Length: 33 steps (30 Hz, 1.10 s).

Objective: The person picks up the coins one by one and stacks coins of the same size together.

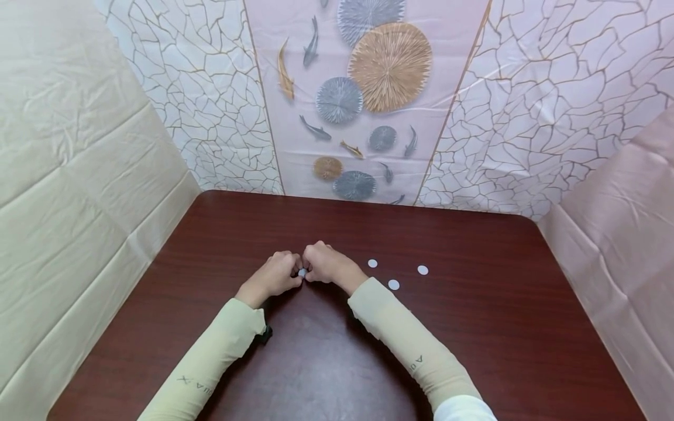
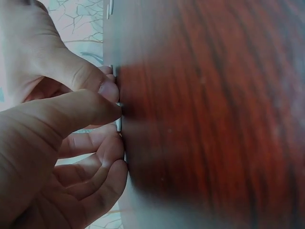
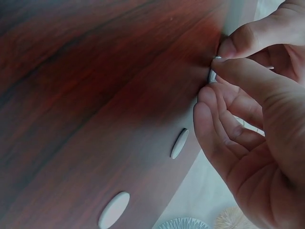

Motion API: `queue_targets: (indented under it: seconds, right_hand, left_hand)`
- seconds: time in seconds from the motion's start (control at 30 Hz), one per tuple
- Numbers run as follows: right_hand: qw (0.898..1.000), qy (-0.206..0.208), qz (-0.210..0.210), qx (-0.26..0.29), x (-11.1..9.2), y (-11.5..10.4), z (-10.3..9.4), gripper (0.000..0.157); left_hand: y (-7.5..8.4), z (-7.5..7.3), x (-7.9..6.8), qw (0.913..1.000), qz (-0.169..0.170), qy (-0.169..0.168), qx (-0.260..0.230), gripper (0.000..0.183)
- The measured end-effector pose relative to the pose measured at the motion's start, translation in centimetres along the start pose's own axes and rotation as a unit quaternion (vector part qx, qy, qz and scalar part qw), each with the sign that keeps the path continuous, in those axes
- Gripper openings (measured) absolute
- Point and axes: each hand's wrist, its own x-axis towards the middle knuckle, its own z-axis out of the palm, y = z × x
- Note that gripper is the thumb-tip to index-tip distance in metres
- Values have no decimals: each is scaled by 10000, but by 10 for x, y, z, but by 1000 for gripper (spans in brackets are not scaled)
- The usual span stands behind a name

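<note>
Three white discs [image 1: 394, 285] lie on the table [image 1: 489, 327], right of a fourth disc [image 1: 302, 272], which the left hand [image 1: 272, 275] and right hand [image 1: 327, 265] both pinch. Both sleeves [image 1: 411, 339] carry letters, only partly readable.

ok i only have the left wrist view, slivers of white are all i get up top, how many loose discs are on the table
Observer: The head view shows three loose discs on the table, to the right of the right hand.
Operator: and are they touching each other
Observer: No, they lie apart, with bare table between them.
Operator: right, and the disc at the fingers, i just see its edge
Observer: From above, part of the pale face of that disc shows between the right hand and the left hand.
</note>
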Motion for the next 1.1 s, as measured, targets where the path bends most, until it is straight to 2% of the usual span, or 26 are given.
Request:
queue_targets:
  seconds: [0.23,0.57,1.0,1.1]
  right_hand:
    - [9993,-88,27,-351,0,-3,2,15]
    - [9985,-118,114,-513,-2,-3,3,19]
    - [9993,22,-125,-338,-12,4,7,17]
    - [9995,11,-205,-223,-16,6,8,18]
  left_hand:
    - [1,0,2,9999,-18,-101,-31,9]
    - [5,-3,3,9996,33,-221,189,9]
    - [12,0,-2,9995,45,-276,143,9]
    - [14,4,-4,9995,179,-232,108,9]
